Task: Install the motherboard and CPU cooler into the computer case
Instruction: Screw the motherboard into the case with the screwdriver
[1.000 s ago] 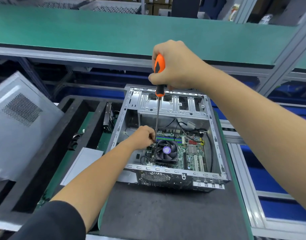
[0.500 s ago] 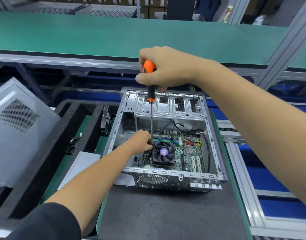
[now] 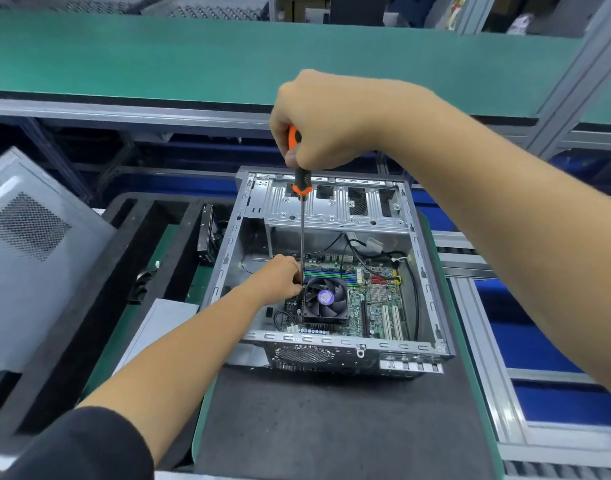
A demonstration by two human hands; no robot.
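1. The right hand [image 3: 326,121] forms the upper grip; its fingers are curled fully round the orange-and-black handle of the screwdriver [image 3: 301,216], which stands nearly upright; the long shaft runs straight down from this grip into the computer case [image 3: 427,271].
2. The left hand [image 3: 278,280] forms the lower grip, directly below the upper one; its fingers are bunched at the lower shaft, apparently steadying it; whether they pinch the shaft or a screw cannot be told; the tip itself is hidden.
3. The CPU cooler [image 3: 326,299] sits on the motherboard [image 3: 380,299] just to the right of the lower grip, touching or nearly touching its fingertips; the motherboard lies flat on the floor of the case, which stands open-topped on the dark mat of the bench [image 3: 331,427].
4. Handling, as a judgement: the cooler is rigid and moderately heavy, but its fan blades are thin plastic; it should be taken by the outer frame or the heatsink sides, never by the blades or the purple hub.
5. The motherboard is stiff yet fragile; it should be held by bare edges only; a slipping tip would likely score traces or components, so downward pressure should stay in line with the shaft.
6. The case is sheet steel, heavy and stiff; its folded edges may be sharp.
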